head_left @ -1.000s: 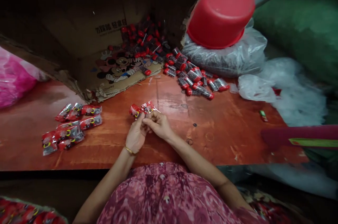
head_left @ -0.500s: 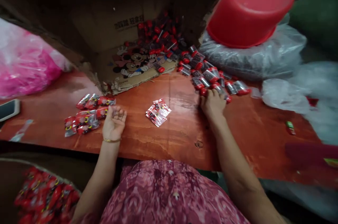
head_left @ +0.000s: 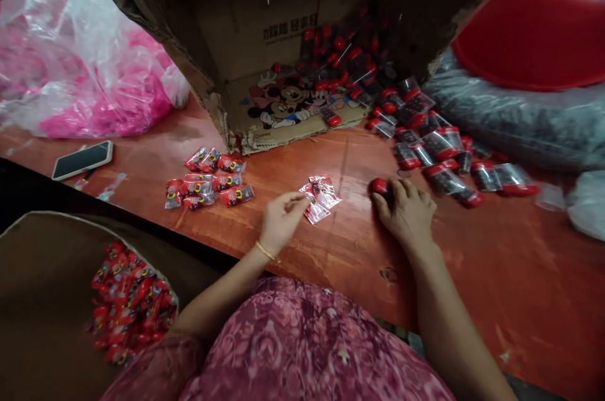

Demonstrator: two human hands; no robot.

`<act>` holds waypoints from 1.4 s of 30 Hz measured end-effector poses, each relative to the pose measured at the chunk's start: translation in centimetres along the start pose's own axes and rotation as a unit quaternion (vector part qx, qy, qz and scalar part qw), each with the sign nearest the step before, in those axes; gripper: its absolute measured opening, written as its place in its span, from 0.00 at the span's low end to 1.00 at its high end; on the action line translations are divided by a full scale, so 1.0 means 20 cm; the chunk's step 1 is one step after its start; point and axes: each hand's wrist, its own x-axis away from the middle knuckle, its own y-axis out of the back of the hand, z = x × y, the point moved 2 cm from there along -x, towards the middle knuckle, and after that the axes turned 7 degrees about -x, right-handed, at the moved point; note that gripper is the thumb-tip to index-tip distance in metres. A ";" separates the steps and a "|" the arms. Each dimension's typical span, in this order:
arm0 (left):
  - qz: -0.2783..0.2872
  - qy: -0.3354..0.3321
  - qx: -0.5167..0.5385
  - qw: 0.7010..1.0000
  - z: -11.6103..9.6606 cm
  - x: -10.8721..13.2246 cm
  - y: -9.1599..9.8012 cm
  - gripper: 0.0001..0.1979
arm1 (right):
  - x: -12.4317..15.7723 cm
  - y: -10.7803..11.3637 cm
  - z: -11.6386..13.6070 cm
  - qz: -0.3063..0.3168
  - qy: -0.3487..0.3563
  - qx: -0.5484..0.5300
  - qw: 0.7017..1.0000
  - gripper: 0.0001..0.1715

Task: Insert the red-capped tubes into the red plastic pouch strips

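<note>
My left hand [head_left: 282,219] is closed in a pinch at the left edge of a small stack of flat, clear-and-red printed plastic bags [head_left: 325,198]. My right hand [head_left: 410,213] curls over a small container with a red cap [head_left: 379,186] on the table, its body mostly hidden by the fingers. Behind that hand spreads a loose pile of clear, red-capped containers [head_left: 444,142] with dark contents. Left of my left hand, several filled red packets [head_left: 198,188] lie in rough rows.
A cardboard box [head_left: 255,136] opens toward me at the back, with more containers inside. Pink material in a clear bag [head_left: 104,86], a phone [head_left: 82,160] and a box of red packets [head_left: 132,306] lie left. At right, a red tub [head_left: 534,29] rests on a plastic sack [head_left: 515,120].
The view has swung left. My left hand has gone from the filled packets to the flat bags, uncovering a packet there. My right hand has drawn a red-capped container from the pile.
</note>
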 end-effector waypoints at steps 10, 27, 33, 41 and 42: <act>0.072 -0.194 -0.444 0.872 0.03 -0.17 -0.19 0.10 | 0.08 -0.04 0.02 -0.010 -0.009 -0.025 1.000 0.30; -0.015 -0.256 -0.418 0.871 -0.07 -0.07 -0.15 0.09 | 0.10 0.04 0.40 0.023 -0.084 -0.581 0.809 0.19; -0.020 -0.274 -0.407 0.871 -0.05 -0.07 -0.15 0.14 | 0.05 -0.03 0.51 0.076 -0.168 -0.694 0.696 0.19; 0.007 -0.243 -0.404 0.882 0.05 -0.14 -0.13 0.14 | 0.05 -0.04 0.47 0.094 -0.205 -0.688 0.690 0.23; 0.001 -0.236 -0.365 0.901 0.05 -0.15 -0.13 0.14 | 0.04 -0.04 0.46 0.093 -0.202 -0.688 0.691 0.23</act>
